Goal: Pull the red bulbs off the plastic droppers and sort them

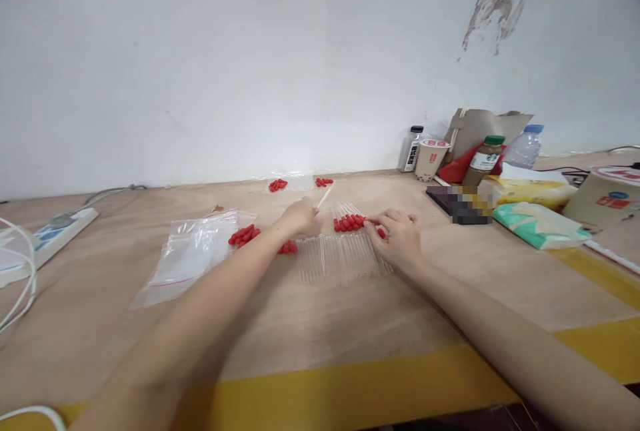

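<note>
My left hand (300, 216) is closed in a pinch on a thin white stick (325, 196), which points up and away. My right hand (397, 236) is to the right, its fingertips closed around the end of a red-tipped stick at the edge of a fanned row of red-tipped sticks (349, 223). Part of another red piece (382, 233) shows beneath its fingers. Just nearer to me lies a side-by-side row of thin clear sticks (337, 259). Loose red pieces (244, 236) are piled beside my left forearm, which partly hides them.
Clear zip bags (193, 254) lie at left, near a white power strip (60, 234). Small red piles (278, 185) rest by the wall. At right are a phone-like dark object (457, 205), a paper cup (431, 159), bottles (484, 161) and tissue packs (540, 224). Yellow tape edges the table.
</note>
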A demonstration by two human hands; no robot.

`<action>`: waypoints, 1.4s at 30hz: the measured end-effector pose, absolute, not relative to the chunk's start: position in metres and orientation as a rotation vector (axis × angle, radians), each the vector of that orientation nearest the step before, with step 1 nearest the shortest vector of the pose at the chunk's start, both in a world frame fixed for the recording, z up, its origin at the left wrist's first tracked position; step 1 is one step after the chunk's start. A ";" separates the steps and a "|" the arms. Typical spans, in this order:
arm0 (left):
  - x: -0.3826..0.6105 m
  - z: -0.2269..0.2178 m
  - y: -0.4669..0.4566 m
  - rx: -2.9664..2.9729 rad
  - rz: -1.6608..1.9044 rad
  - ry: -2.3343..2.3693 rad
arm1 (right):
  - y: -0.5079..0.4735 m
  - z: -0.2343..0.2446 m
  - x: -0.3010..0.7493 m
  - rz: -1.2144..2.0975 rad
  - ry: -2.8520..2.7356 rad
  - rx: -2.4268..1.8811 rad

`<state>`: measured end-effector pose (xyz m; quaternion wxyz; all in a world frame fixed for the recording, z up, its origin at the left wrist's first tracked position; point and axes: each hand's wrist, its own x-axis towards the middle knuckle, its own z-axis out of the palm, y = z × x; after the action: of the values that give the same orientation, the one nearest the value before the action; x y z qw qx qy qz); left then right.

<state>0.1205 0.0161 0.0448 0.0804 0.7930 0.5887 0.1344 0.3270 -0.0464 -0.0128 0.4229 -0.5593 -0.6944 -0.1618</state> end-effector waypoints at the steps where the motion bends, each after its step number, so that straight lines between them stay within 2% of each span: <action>1: 0.114 0.048 0.007 2.410 0.416 1.767 | -0.048 -0.012 0.327 -0.427 -1.713 -1.376; 5: 0.088 0.041 -0.032 2.653 0.510 1.661 | -0.059 -0.005 0.320 -0.483 -1.786 -1.194; 11: 0.060 0.001 -0.059 3.293 0.896 1.149 | -0.069 -0.010 0.298 -0.391 -2.148 -0.939; 18: 0.061 -0.024 -0.058 3.147 1.438 0.856 | -0.072 -0.017 0.281 -0.508 -2.192 -0.857; 29: 0.063 -0.021 -0.066 3.168 1.082 0.945 | -0.078 -0.021 0.286 -0.438 -2.218 -0.775; 42: 0.054 -0.019 -0.067 3.163 1.156 0.905 | -0.078 -0.015 0.299 -0.349 -2.195 -0.792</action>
<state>0.0544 -0.0665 -0.0194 -0.1719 0.8936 0.2557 0.3266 0.2990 -0.0785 -0.0154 0.3810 -0.3103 -0.8602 -0.1368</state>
